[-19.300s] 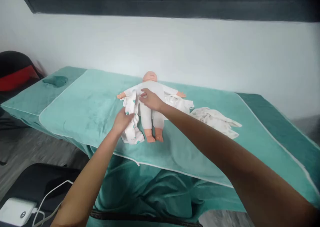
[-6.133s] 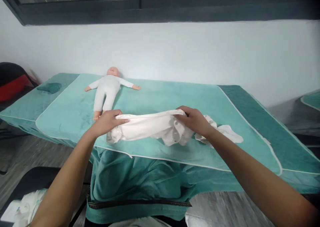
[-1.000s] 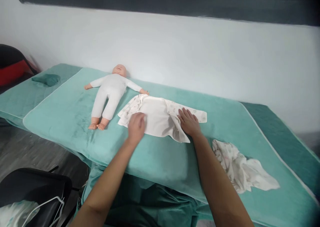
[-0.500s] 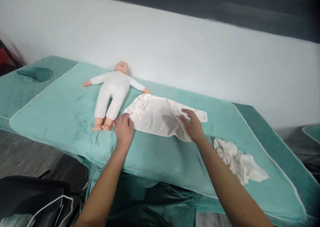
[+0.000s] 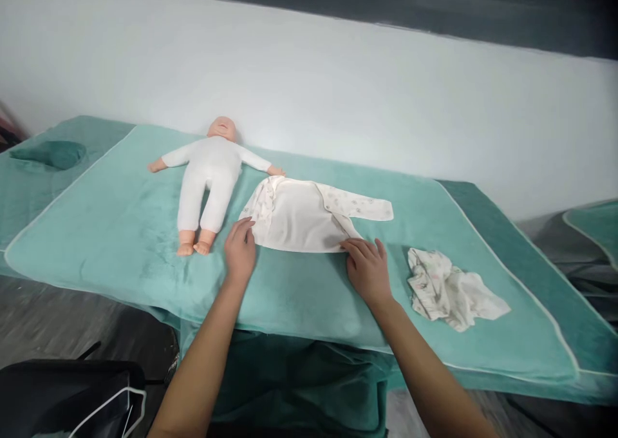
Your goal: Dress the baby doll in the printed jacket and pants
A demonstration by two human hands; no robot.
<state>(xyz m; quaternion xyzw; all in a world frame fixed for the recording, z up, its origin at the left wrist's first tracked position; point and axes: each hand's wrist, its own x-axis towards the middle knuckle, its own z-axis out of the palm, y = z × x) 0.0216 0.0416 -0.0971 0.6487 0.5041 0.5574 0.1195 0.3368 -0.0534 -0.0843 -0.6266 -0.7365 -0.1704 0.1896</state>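
A white baby shirt (image 5: 304, 219) with printed sleeves is spread on the green bed cover, its front opened out. At the shirt's lower left corner, my left hand (image 5: 240, 248) has its fingers closed on the edge. My right hand (image 5: 369, 267) pinches the hem at the lower right corner. Left of the shirt, a baby doll (image 5: 210, 177) in a white body lies on its back with arms spread. One of the doll's hands touches or nearly touches the shirt's upper left part.
A crumpled printed white cloth (image 5: 451, 290) lies to the right on the green bed cover (image 5: 116, 219). Behind the bed runs a white wall (image 5: 338, 90). A face hole (image 5: 53, 154) is at the bed's left end. A black chair or bag (image 5: 67, 393) stands at the lower left.
My right hand has moved down and left from near the right sleeve to the hem corner. The shirt's lower right part now lies flatter. The view has shifted slightly.
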